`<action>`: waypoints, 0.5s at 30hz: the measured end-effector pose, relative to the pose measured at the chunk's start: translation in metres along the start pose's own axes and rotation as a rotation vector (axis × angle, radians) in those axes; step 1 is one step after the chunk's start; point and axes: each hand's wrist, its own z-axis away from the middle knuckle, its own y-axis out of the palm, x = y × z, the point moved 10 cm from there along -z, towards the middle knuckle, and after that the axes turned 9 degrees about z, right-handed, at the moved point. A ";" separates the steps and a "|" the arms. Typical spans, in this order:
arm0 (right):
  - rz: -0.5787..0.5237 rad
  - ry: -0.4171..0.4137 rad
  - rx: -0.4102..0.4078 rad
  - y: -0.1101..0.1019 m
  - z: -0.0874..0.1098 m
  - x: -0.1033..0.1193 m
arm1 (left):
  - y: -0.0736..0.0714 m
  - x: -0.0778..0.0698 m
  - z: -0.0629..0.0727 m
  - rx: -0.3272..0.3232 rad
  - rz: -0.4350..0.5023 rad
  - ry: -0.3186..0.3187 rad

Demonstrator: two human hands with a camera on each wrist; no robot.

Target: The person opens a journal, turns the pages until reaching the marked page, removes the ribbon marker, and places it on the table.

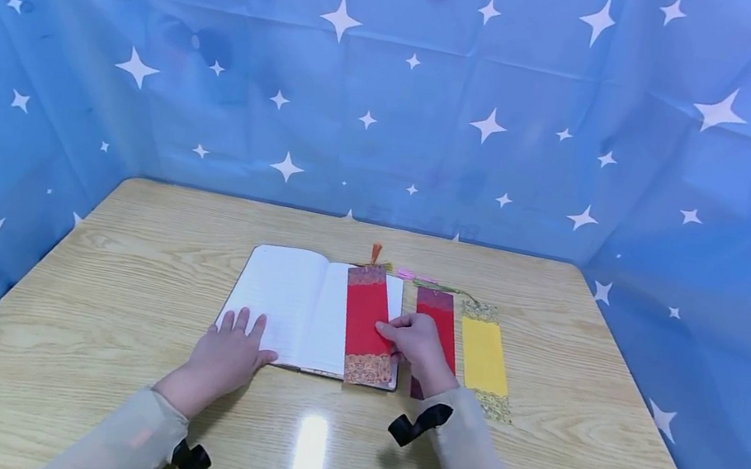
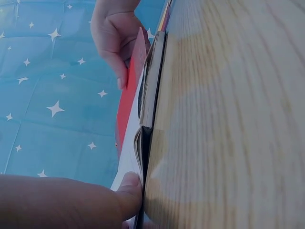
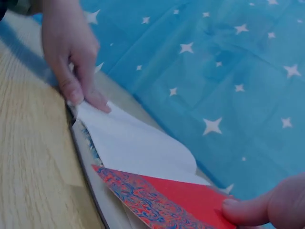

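Observation:
An open notebook (image 1: 281, 276) with pale, lined pages lies at the middle of the table. My left hand (image 1: 222, 365) rests on the lower part of its left page, fingers spread and straight; the left wrist view shows the thumb (image 2: 129, 191) pressing near the page edge. Between thumb and fingers, my right hand (image 1: 426, 350) pinches the right edge of a red bookmark (image 1: 365, 312). The bookmark has patterned ends and an orange tassel (image 1: 376, 251). It overlaps the right page, and its patterned end (image 3: 143, 202) tilts above the notebook in the right wrist view.
Right of the notebook lies a second, darker red bookmark (image 1: 437, 306), partly behind my right hand. Beside it is a yellow bookmark (image 1: 484, 354) with patterned ends. Pink and green tassels (image 1: 442, 286) lie above them. A blue star-patterned curtain (image 1: 398, 104) surrounds the wooden table (image 1: 131, 292).

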 end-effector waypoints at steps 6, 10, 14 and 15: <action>-0.043 0.017 0.016 -0.003 0.000 -0.007 | -0.001 -0.001 0.001 -0.008 -0.009 0.011; -0.069 -0.007 0.054 -0.001 0.000 -0.010 | -0.002 -0.001 0.002 -0.005 -0.017 0.015; -0.094 -0.025 0.077 -0.001 0.001 -0.012 | -0.003 -0.003 0.003 -0.009 -0.027 0.026; -0.100 -0.027 0.080 -0.001 0.001 -0.012 | -0.003 -0.003 0.002 -0.013 -0.029 0.030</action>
